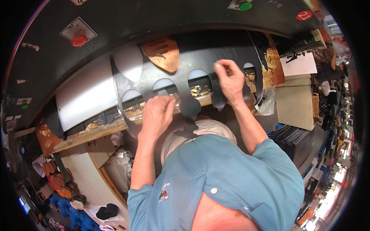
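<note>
A black flexible sheet [204, 56] lies over the work surface, with several rounded openings along its near side and strips hanging over the edge. My left hand [156, 115] is closed at one of these openings, its fingers curled down; what they hold, if anything, is hidden. Further right, my right hand [232, 81] is curled closed over the sheet between two openings, and I cannot make out anything in its fingers. An orange-brown cutting die [162, 54], pointed at its near end and slotted on top, rests on the sheet. Left of it shows a pale pointed opening [129, 61].
Above the far side hangs a dark machine beam [154, 17] with a red button [79, 40] and a green button [245, 5]. A bare pale board [86, 96] lies at left. A wooden edge [92, 134] runs along the front. Dark stacked sheets [295, 142] stand at lower right.
</note>
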`<state>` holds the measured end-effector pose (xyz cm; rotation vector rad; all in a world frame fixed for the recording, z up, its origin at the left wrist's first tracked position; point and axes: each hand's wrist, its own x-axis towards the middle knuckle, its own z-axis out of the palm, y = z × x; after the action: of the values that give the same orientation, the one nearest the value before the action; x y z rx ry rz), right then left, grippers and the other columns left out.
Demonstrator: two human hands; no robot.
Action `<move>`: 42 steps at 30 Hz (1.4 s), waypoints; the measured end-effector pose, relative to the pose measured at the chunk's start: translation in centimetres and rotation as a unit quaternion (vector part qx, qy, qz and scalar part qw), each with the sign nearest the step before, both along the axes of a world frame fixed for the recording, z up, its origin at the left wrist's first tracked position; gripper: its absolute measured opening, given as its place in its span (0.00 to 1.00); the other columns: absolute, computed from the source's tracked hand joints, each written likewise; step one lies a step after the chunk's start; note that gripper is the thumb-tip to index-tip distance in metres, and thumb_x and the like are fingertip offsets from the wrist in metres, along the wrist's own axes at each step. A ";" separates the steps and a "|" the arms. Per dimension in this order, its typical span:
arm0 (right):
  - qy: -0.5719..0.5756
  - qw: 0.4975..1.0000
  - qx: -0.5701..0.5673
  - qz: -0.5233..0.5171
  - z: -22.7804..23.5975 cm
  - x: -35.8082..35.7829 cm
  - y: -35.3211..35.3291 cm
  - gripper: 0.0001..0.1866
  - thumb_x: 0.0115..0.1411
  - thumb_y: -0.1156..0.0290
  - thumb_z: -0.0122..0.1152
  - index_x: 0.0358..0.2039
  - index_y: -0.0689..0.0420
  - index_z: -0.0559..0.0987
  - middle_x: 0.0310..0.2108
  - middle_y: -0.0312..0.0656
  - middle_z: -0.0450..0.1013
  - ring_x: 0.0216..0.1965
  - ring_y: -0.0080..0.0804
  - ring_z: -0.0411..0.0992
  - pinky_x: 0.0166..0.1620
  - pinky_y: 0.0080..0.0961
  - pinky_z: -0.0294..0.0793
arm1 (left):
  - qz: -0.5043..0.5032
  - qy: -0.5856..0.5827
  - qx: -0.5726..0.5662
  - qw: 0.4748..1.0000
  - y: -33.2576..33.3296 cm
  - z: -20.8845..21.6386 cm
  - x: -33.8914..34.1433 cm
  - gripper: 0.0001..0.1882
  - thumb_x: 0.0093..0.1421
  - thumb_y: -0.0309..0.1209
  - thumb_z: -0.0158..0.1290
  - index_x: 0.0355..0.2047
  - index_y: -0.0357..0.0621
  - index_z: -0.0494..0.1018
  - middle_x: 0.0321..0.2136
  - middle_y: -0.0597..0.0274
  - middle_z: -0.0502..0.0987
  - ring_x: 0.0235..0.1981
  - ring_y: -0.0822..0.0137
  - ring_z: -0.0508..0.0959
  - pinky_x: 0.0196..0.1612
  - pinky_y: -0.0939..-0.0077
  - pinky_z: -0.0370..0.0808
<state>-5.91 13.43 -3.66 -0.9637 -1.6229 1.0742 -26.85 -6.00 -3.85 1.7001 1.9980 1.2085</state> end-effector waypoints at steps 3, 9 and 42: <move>-0.130 0.977 0.100 0.140 0.2 -7.1 -0.5 0.33 0.59 0.62 0.79 0.60 0.65 0.78 0.60 0.50 0.75 0.60 0.42 0.75 0.63 0.35 0.75 | 0.065 -0.022 0.055 0.996 1.7 0.1 -4.0 0.10 0.68 0.21 0.58 0.49 0.37 0.82 0.39 0.46 0.85 0.39 0.45 0.85 0.42 0.56 0.81; -0.314 0.915 0.226 0.114 -0.3 -16.8 1.5 0.51 0.44 0.53 0.80 0.66 0.66 0.74 0.69 0.75 0.60 0.65 0.73 0.64 0.68 0.54 0.69 | 0.118 0.101 0.071 0.985 7.8 -1.8 -7.9 0.23 0.65 0.20 0.58 0.61 0.34 0.74 0.57 0.43 0.80 0.61 0.41 0.78 0.66 0.50 0.73; 0.183 0.903 -0.317 0.223 3.0 -9.6 3.9 0.48 0.53 0.64 0.70 0.71 0.74 0.67 0.67 0.57 0.70 0.68 0.42 0.68 0.72 0.35 0.63 | 0.212 -0.330 -0.012 0.920 3.8 0.1 -9.6 0.12 0.76 0.26 0.54 0.52 0.30 0.80 0.39 0.66 0.82 0.40 0.77 0.77 0.44 0.79 0.76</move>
<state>-15.55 17.33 -0.64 -0.7219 -1.2103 2.0527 -36.47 -2.19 -3.80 0.6841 1.9449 1.6047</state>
